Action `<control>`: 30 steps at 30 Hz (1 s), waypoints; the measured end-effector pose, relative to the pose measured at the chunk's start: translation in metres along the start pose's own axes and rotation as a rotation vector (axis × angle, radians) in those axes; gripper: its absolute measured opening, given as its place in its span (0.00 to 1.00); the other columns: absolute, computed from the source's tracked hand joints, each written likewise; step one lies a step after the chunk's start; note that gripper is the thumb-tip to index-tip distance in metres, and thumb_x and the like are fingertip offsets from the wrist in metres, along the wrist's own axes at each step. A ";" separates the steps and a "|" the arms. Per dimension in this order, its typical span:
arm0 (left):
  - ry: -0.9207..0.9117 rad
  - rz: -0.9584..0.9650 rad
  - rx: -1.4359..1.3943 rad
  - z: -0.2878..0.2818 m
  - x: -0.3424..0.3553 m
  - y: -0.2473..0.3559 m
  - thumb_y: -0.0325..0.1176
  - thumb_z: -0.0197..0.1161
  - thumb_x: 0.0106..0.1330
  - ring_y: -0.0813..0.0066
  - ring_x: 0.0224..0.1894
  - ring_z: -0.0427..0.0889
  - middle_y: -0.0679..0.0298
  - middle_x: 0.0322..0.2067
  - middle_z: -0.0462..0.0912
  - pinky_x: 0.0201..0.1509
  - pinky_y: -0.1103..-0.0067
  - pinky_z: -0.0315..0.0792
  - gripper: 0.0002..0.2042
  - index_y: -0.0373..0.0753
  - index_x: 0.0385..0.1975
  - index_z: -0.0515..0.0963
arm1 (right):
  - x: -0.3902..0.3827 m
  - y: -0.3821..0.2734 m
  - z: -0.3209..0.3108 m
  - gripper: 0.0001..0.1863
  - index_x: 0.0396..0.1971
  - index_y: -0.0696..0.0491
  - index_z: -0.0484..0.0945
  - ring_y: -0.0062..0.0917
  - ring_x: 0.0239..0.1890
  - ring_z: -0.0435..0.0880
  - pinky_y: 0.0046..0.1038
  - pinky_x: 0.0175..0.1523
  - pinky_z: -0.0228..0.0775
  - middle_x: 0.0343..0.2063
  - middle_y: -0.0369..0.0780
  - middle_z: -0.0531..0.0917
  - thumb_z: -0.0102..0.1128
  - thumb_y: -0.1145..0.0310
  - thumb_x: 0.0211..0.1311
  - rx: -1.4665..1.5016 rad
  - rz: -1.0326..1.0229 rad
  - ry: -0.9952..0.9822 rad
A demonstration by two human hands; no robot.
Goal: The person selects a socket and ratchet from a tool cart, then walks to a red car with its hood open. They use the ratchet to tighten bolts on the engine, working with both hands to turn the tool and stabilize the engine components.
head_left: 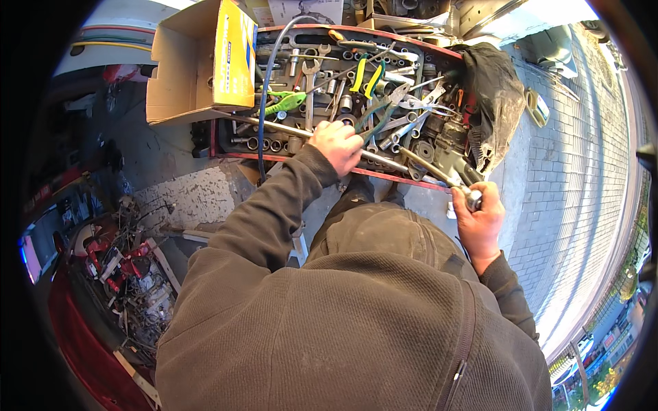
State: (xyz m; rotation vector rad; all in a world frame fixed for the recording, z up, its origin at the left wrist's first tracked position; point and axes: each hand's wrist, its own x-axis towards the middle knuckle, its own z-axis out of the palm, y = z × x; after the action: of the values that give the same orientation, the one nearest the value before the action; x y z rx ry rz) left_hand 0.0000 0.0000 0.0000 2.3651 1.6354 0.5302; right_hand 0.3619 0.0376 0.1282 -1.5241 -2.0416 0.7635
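Note:
A red-edged tool tray [404, 176] is packed with wrenches [310, 96], sockets, pliers [384, 109] and other hand tools. My left hand [336, 145] lies over the middle of its near side with fingers curled on a long chrome bar [384, 162] that runs along that edge. At the tray's lower right, my right hand [480, 219] is closed on a long-handled ratchet [473, 198], whose bar angles up and left into the tray. A greasy dark metal tool [449, 144] lies beside that bar. A dark cable [262, 123] crosses the tray's left part.
A cardboard box [185, 82] rests at the tray's upper left. Dark cloth [499, 89] drapes over the right end. A red vehicle with exposed mechanical parts [89, 322] is at lower left. Right of me is a paved pavement [548, 192], with a plastic container [537, 108] and a mesh fence.

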 end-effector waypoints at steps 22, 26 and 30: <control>0.023 -0.099 -0.218 0.035 -0.002 0.022 0.36 0.72 0.61 0.55 0.39 0.87 0.61 0.32 0.85 0.44 0.59 0.81 0.06 0.43 0.34 0.84 | 0.041 -0.075 0.014 0.13 0.42 0.53 0.78 0.50 0.32 0.89 0.49 0.37 0.80 0.26 0.48 0.86 0.70 0.60 0.72 -0.284 -0.083 -0.309; -0.003 -0.106 -0.226 0.040 0.002 0.025 0.35 0.72 0.62 0.54 0.38 0.87 0.60 0.32 0.85 0.44 0.60 0.81 0.06 0.42 0.35 0.85 | 0.050 -0.083 0.037 0.13 0.38 0.53 0.76 0.49 0.32 0.89 0.49 0.38 0.81 0.26 0.48 0.87 0.70 0.61 0.70 -0.324 -0.089 -0.307; 0.001 -0.103 -0.232 0.029 0.004 0.024 0.33 0.72 0.63 0.54 0.38 0.88 0.58 0.32 0.86 0.45 0.61 0.82 0.06 0.41 0.37 0.87 | 0.050 -0.074 0.036 0.15 0.39 0.53 0.76 0.50 0.32 0.89 0.48 0.39 0.81 0.27 0.48 0.87 0.72 0.61 0.69 -0.236 -0.043 -0.311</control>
State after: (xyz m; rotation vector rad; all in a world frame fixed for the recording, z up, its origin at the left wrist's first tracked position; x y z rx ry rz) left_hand 0.0337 -0.0041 -0.0162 2.1035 1.5904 0.6623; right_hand 0.2732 0.0637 0.1547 -1.5584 -2.4598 0.8086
